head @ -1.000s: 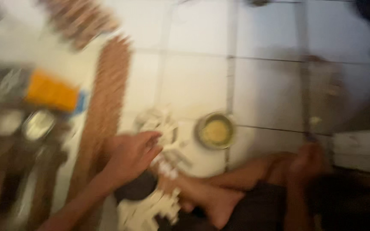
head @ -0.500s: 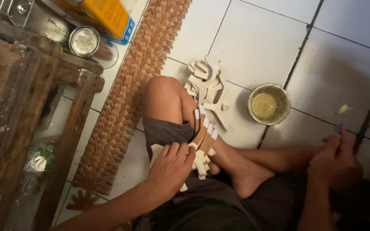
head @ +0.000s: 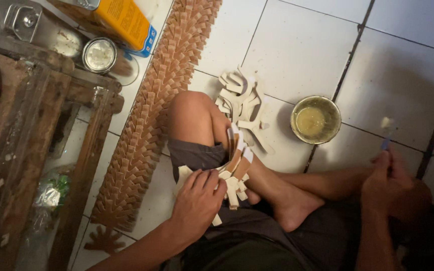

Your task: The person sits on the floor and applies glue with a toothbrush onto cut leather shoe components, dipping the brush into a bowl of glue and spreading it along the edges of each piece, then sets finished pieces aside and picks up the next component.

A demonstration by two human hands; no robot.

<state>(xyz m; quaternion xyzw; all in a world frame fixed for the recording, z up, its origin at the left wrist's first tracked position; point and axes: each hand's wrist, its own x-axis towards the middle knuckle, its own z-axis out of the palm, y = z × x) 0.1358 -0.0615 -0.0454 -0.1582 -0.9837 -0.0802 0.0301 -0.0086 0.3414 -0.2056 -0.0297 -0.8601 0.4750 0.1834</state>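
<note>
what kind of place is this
Probably a home craft workspace on a white tiled floor: a long woven strip, loose cut strips and a bowl of yellowish paste lie around.

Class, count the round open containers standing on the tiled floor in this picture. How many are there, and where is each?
2. One small bowl of yellowish paste stands right of the knee, ahead of the right hand. One round tin stands top left, beside the orange box. Others may be hidden.

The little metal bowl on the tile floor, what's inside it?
The metal bowl holds a pale yellowish, paste-like substance that covers its bottom. Nothing else shows in it, and the paste hides whatever lies beneath. No tool rests inside; the right hand holds a small stick away from it.
</note>
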